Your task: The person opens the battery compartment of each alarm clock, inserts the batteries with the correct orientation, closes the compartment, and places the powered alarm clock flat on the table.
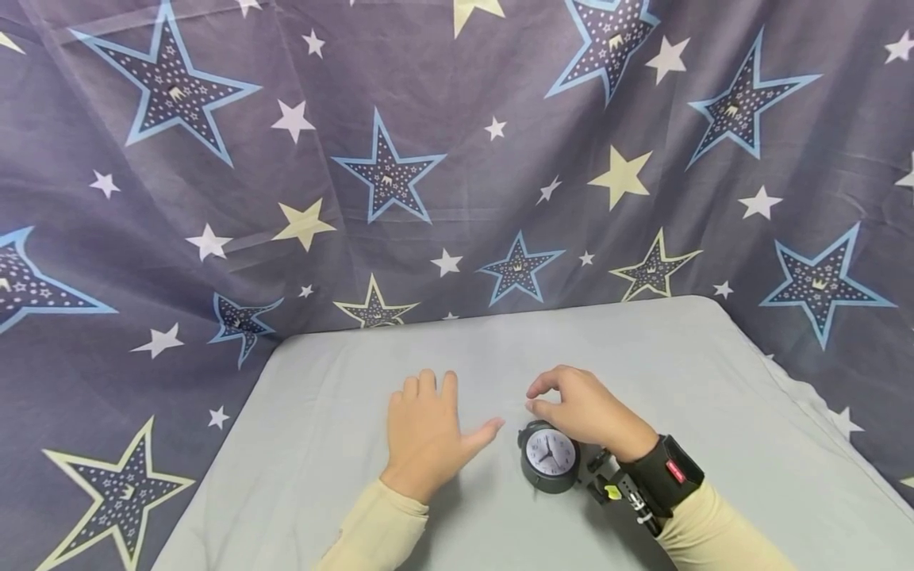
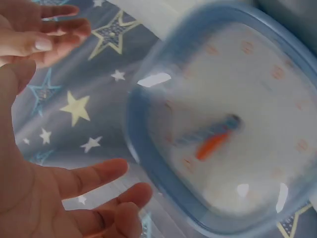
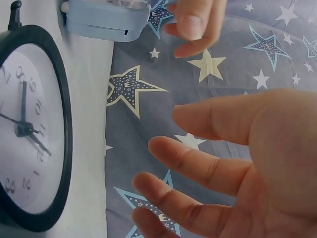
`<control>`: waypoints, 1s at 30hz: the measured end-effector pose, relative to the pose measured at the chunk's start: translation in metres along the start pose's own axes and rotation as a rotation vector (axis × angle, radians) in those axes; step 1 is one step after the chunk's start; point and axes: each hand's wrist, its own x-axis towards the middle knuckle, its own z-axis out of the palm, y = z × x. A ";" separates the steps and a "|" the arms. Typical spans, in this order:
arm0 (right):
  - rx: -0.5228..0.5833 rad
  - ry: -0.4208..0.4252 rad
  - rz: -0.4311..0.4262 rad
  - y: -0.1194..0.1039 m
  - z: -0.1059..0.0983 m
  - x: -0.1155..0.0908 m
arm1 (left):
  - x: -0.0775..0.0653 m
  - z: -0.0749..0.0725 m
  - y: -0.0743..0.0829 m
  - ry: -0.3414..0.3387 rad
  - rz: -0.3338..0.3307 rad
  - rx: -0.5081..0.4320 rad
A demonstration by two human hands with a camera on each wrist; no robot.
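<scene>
A round black alarm clock [image 1: 550, 454] with a white dial stands on the table, close beside my right hand [image 1: 587, 406]. The right hand's fingers are loosely bent, with nothing between them. In the right wrist view the same black clock [image 3: 34, 129] fills the left side, apart from those fingers. My left hand [image 1: 428, 432] has its fingers and thumb spread and holds nothing. Next to it in the left wrist view is a light-blue rounded-square clock [image 2: 208, 94] with orange numerals, somewhat blurred. Part of this blue clock [image 3: 106, 22] shows in the right wrist view; the head view hides it.
A pale grey cloth covers the table [image 1: 321, 396]. Behind and along both sides hangs a dark curtain [image 1: 428, 87] printed with stars. A black strap with a small camera mount [image 1: 628, 492] is on my right wrist, near the black clock.
</scene>
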 end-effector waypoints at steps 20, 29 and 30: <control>-0.019 0.041 -0.039 0.005 -0.014 -0.001 | 0.007 0.011 0.072 0.022 0.207 -0.146; -0.005 0.035 -0.040 0.006 -0.016 -0.003 | -0.006 0.025 0.086 -0.127 0.235 -0.091; -0.007 0.038 -0.042 0.006 -0.017 -0.003 | -0.008 0.027 0.087 -0.138 0.241 -0.087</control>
